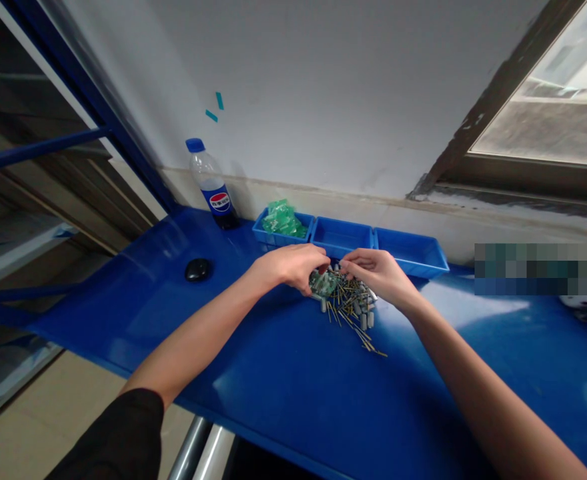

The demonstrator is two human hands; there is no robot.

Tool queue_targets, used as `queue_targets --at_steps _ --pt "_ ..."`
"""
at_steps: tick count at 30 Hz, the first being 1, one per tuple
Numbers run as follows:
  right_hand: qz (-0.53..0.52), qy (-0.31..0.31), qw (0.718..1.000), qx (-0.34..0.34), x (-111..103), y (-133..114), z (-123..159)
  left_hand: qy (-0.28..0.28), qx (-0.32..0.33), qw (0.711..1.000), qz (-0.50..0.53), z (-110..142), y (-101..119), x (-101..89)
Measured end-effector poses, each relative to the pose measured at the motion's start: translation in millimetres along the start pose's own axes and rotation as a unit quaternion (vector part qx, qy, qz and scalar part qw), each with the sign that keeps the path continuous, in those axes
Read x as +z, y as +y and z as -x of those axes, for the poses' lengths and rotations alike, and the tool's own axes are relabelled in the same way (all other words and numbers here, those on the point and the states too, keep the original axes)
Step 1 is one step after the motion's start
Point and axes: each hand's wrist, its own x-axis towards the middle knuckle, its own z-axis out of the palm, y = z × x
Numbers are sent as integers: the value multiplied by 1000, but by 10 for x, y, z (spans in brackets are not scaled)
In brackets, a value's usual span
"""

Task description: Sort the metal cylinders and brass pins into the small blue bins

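My left hand (293, 265) is curled around a small green circuit board (323, 283), holding it just above the blue table (273, 373). My right hand (378, 272) has its fingers pinched together right beside the board, on something too small to make out. Under and in front of both hands lies a loose pile of small grey capacitors with long golden leads (356, 313). Both forearms reach in from the bottom of the view.
Three blue trays stand in a row by the wall: the left tray (261, 230) holds green boards, then a middle tray (341, 237) and a right tray (408, 253). A cola bottle (212, 185) and a black mouse-like object (198, 269) sit to the left.
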Motion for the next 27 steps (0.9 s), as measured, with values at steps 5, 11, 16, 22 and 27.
queue_targets --at_steps 5,11,16,22,27 --pt "-7 -2 1000 -3 7 23 -3 17 -2 1000 11 -10 -30 15" --pt "-8 12 1000 12 -16 46 -1 40 15 999 4 -38 36 62" --pt "-16 10 1000 16 -34 40 3 33 26 999 13 -39 39 59" --pt "1 18 1000 -11 -27 49 2 140 22 985 100 -32 -81 -48" --pt "-23 48 998 -33 39 65 -2 204 16 940 274 -43 -138 -94"
